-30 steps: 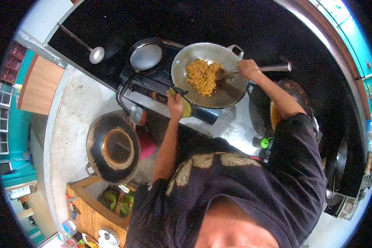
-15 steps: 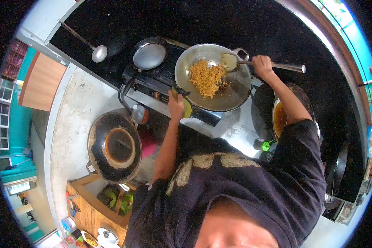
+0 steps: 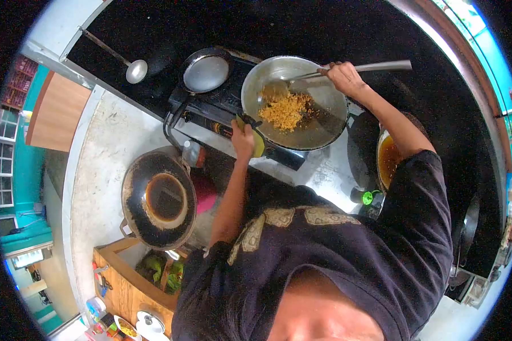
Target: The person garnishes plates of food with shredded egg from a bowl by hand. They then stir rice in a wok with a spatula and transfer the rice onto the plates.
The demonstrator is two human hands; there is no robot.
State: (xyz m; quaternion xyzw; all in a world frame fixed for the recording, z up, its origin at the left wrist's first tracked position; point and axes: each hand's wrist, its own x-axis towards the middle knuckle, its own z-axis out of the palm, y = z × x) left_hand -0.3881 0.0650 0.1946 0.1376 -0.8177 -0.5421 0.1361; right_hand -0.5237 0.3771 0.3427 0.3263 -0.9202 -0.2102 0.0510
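Observation:
A metal wok (image 3: 327,128) sits on the stove, and a heap of crumbly yellow-orange food (image 3: 287,112) lies inside it. My right hand (image 3: 345,78) is closed around the handle of a long metal spatula (image 3: 385,66), above the wok's far right rim. The spatula's blade reaches into the wok at the heap's upper left edge. My left hand (image 3: 243,141) grips a yellow-green cloth (image 3: 259,145) against the wok's near left side, by a dark handle. The cloth and fingers partly hide that handle.
A small frying pan (image 3: 207,74) is left of the wok, with a ladle (image 3: 136,71) beyond it. A blackened wok (image 3: 132,213) with brown liquid stands lower left. Right, my arm partly covers a pan of orange-brown liquid (image 3: 388,160). A green-topped container (image 3: 367,198) is nearby.
My right hand has moved left and slightly up over the wok's rim, swinging the spatula. Its blade has shifted left to the food, which is pushed about. My left hand stays at the wok's side.

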